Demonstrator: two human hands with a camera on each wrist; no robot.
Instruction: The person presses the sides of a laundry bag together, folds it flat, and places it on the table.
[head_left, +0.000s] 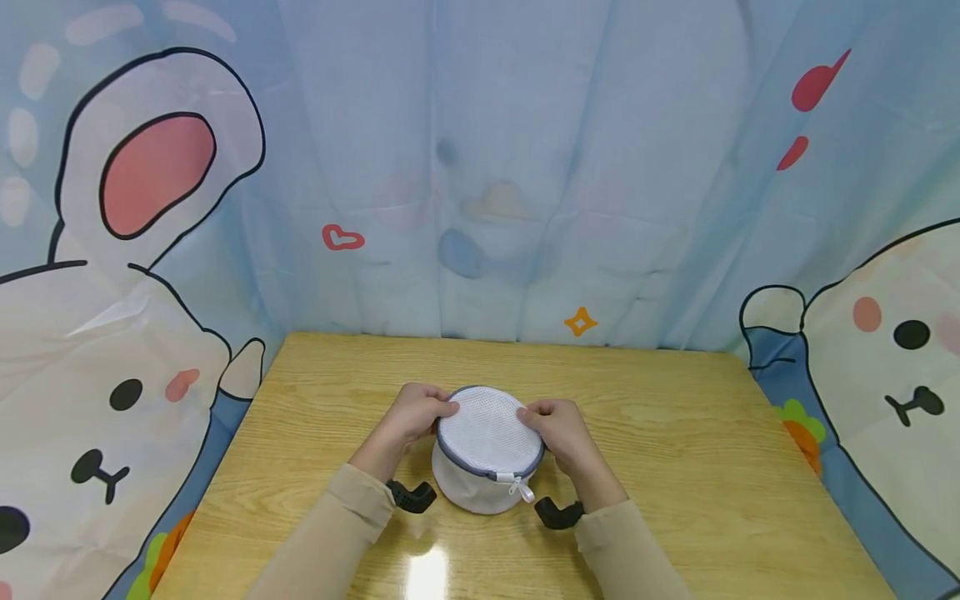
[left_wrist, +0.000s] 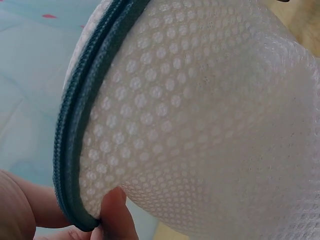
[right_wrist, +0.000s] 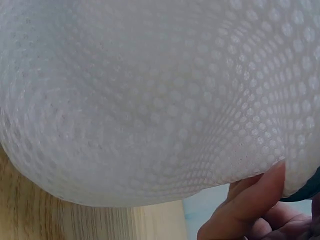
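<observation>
your left hand (head_left: 414, 412) and right hand (head_left: 561, 427) pinch the mesh bag (head_left: 489, 429) by its dark rim (head_left: 459, 461), midway between the left and right edges of the surface (head_left: 667, 425). it should be light and floppy; hold the likely stiffer rim.

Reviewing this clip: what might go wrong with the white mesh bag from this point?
The left grip and right grip pinch the mesh bag only near its rim, so one side might slip free. The soft wall puckers at the right fingers and might buckle if squeezed harder. The zipper pull dangles loose at the front and might snag on the dark device at the right wrist.
</observation>
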